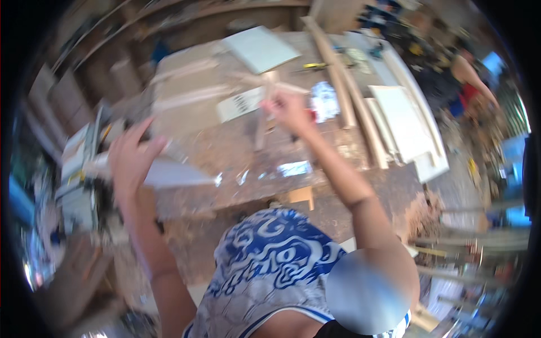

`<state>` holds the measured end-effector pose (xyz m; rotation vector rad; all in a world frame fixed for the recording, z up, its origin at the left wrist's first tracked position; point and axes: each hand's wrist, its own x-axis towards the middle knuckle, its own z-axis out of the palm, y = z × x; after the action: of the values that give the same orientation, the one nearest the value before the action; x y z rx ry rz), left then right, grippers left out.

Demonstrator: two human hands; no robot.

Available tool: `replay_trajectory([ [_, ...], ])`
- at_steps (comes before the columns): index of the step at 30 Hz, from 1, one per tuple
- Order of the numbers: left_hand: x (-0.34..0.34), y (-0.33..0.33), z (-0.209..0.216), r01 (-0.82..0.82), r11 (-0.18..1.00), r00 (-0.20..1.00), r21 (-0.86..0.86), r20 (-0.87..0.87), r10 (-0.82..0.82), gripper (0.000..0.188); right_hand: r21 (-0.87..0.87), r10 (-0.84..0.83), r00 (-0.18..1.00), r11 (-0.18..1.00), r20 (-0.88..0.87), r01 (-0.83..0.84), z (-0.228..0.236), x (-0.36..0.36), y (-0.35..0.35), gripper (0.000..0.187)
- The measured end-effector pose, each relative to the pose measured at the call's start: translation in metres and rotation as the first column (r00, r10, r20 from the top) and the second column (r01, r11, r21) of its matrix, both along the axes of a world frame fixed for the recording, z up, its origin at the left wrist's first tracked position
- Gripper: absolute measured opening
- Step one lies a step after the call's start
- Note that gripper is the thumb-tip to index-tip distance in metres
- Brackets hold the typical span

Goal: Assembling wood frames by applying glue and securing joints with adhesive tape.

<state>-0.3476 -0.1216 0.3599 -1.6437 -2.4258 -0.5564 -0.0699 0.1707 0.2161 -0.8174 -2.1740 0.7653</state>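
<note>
On the desk [236,152], the right hand [287,110] has its fingers shut around one thin wood stick [269,90]. The left hand [132,158], fingers wide, rests on one white board [174,174] near the desk's left edge.

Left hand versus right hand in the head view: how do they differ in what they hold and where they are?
The left hand lies near the bench's left edge on a flat pale sheet; the right hand reaches further out over the workbench. The left hand's fingers are spread open, while the right hand is closed around a crossed assembly of thin wooden strips. Both are bare and motion-blurred.
</note>
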Motion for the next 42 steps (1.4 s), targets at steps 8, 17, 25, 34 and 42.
replay_trajectory([
  [8, 0.013, 0.004, 0.007, -0.116, 0.989, 0.988, -0.090, 0.092, 0.124, 0.061, 0.035, -0.010, 0.961, 0.999, -0.275, 0.020, 0.058, 0.027, -0.024, 0.027],
  [17, 0.013, -0.001, 0.003, -0.116, 0.992, 0.990, -0.049, 0.081, 0.119, 0.061, -0.236, -0.160, 0.851, 0.971, -0.499, 0.044, 0.198, 0.134, 0.017, 0.029],
  [25, 0.015, -0.006, 0.002, -0.068, 0.997, 0.997, 0.022, 0.025, 0.068, 0.065, -0.242, -0.304, 0.925, 0.902, 0.230, 0.357, 0.124, 0.230, 0.028, 0.031],
  [34, 0.007, 0.000, -0.011, -0.107, 0.991, 0.994, 0.080, 0.021, 0.105, 0.056, -0.469, 0.049, 0.978, 0.882, 0.202, 0.053, -0.016, 0.215, -0.058, 0.037],
  [42, 0.022, 0.001, 0.006, -0.227, 0.962, 0.935, -0.149, 0.241, 0.258, 0.050, -0.106, 0.196, 0.819, 0.981, 0.540, -0.165, -0.100, 0.150, -0.095, 0.040],
])
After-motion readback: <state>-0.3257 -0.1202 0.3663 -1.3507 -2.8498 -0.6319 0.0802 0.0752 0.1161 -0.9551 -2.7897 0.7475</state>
